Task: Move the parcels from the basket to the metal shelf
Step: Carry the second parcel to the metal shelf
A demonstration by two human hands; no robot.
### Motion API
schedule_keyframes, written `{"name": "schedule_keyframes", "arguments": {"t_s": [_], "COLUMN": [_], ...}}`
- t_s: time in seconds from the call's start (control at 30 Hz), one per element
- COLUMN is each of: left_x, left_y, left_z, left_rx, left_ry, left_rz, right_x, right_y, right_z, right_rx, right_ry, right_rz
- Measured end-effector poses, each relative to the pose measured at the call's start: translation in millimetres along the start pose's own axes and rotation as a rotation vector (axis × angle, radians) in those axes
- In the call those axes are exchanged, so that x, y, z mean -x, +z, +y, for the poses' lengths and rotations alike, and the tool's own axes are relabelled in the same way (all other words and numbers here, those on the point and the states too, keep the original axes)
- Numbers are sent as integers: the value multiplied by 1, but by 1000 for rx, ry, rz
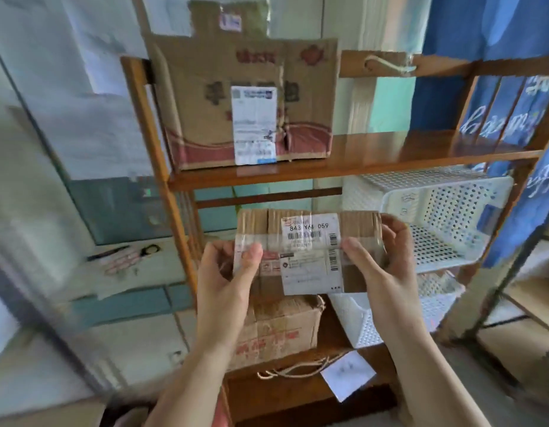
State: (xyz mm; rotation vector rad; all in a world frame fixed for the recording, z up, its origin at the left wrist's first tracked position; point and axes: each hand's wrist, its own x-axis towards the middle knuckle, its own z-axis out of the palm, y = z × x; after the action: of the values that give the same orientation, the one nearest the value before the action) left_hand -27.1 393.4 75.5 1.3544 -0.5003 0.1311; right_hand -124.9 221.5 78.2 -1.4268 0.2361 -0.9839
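I hold a small brown cardboard parcel (pixel 307 251) with a white shipping label in both hands, in front of the middle level of an orange-brown shelf (pixel 374 155). My left hand (pixel 227 278) grips its left end and my right hand (pixel 381 260) grips its right end. A white perforated basket (pixel 445 217) lies tipped on its side on the middle level, just right of the parcel. A large cardboard box (pixel 245 103) with a white label stands on the upper board at the left.
Another cardboard box (pixel 276 331) with string handles sits on a lower level beneath the parcel. A second white basket (pixel 368 322) lies beside it. Blue fabric (pixel 494 26) hangs at the right. Scissors (pixel 128 251) rest on a ledge at the left.
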Motion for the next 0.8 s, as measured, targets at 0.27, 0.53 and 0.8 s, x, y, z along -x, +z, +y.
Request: {"name": "schedule_keyframes", "arguments": {"t_s": [0.27,0.53,0.8], "left_x": [-4,8,1], "left_y": [-117,-204,-267], "left_z": [31,52,60], "left_rx": [-14,-63,-37], "left_ry": [10,50,87], "left_rz": [289,552,553], "right_x": [17,45,69], "right_y": [118,208,274], "right_z": [3,8,17], "right_rx": [-103,-222,-278], "right_ry": [-54,-1,25], "right_rz": [-276,-545,-543]}}
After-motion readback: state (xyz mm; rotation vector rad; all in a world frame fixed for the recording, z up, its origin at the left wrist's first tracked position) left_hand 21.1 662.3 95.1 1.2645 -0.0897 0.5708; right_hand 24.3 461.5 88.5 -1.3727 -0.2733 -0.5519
